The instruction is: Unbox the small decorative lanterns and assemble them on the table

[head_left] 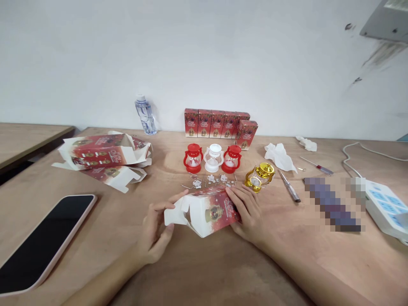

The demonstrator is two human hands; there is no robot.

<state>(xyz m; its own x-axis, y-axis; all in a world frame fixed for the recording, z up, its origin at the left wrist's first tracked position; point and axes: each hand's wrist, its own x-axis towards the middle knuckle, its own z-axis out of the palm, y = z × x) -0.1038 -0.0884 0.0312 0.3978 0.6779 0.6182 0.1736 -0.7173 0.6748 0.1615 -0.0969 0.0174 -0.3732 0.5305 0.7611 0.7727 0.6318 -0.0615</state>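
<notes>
My right hand [248, 212] is wrapped over the far end of a red-and-white printed cardboard box [219, 212], which lies tilted above the table. The box's white end flaps stand open toward the left. There my left hand [156, 233] holds the edge of a flap between thumb and fingers. Just behind the box lie small white parts and thin wires [210, 180]. Beyond those stand a red lantern [193, 158], a white lantern [213, 158] and another red lantern [232, 159]. A gold lantern [259, 176] leans near my right hand. The inside of the box is hidden.
Several small red boxes [217, 123] stand by the wall. Flattened cartons [98, 155] and a phone [47, 242] lie left, below a water bottle [146, 114]. Rightward are tissue [280, 157], a screwdriver [317, 165], a pen-like tool [289, 187] and a power strip [385, 208].
</notes>
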